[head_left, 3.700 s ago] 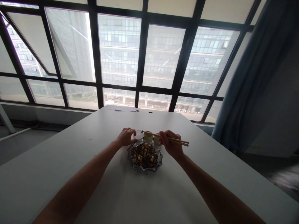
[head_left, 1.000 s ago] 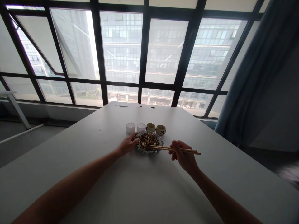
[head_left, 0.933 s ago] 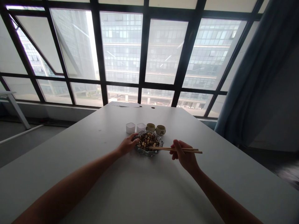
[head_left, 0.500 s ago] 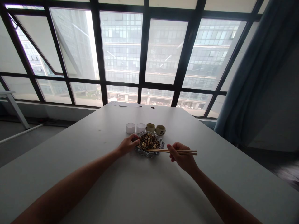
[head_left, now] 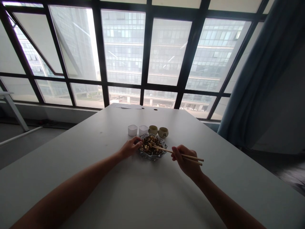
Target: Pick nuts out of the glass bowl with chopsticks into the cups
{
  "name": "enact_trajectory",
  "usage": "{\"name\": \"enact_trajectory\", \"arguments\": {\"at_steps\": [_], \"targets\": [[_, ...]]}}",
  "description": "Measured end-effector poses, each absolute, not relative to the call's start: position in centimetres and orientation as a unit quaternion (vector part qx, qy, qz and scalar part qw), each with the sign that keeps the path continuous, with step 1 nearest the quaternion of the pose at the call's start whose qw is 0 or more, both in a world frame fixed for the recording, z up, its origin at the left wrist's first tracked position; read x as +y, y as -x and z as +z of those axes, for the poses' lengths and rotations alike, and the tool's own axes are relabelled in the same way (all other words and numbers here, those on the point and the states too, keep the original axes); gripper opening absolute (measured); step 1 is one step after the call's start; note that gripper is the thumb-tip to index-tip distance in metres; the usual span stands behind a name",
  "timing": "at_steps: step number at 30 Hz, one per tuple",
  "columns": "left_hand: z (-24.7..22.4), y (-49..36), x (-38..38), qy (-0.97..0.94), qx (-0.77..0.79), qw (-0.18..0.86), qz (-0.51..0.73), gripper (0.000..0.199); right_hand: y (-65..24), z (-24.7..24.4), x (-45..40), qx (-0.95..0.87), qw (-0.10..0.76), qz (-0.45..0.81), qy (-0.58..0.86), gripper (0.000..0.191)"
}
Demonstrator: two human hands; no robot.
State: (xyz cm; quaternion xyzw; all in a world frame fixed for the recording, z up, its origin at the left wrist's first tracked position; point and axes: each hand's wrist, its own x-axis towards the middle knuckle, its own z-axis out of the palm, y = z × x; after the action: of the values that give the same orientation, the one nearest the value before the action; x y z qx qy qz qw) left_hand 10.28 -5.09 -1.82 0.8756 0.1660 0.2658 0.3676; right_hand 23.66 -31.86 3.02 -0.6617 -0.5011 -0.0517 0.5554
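I see the left hand (head_left: pixel 130 148) pinching the glass bowl (head_left: pixel 152 156), the right hand (head_left: pixel 188 162) pinching chopsticks (head_left: pixel 166 150) among peanuts (head_left: pixel 146 147), none visibly lifted yet.

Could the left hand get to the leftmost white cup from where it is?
Probably yes: the left hand is at the rim of the glass bowl, and the leftmost white cup stands just beyond that hand, with nothing visible between them.
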Motion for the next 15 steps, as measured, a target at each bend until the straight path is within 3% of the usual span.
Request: {"name": "enact_trajectory", "arguments": {"at_steps": [15], "targets": [[-1.85, -10.20, -4.92, -0.878, 0.152, 0.367, 0.266, 0.046, -23.29, 3.52, -32.11, -0.528, 0.509, -0.076, 0.675, 0.045]]}}
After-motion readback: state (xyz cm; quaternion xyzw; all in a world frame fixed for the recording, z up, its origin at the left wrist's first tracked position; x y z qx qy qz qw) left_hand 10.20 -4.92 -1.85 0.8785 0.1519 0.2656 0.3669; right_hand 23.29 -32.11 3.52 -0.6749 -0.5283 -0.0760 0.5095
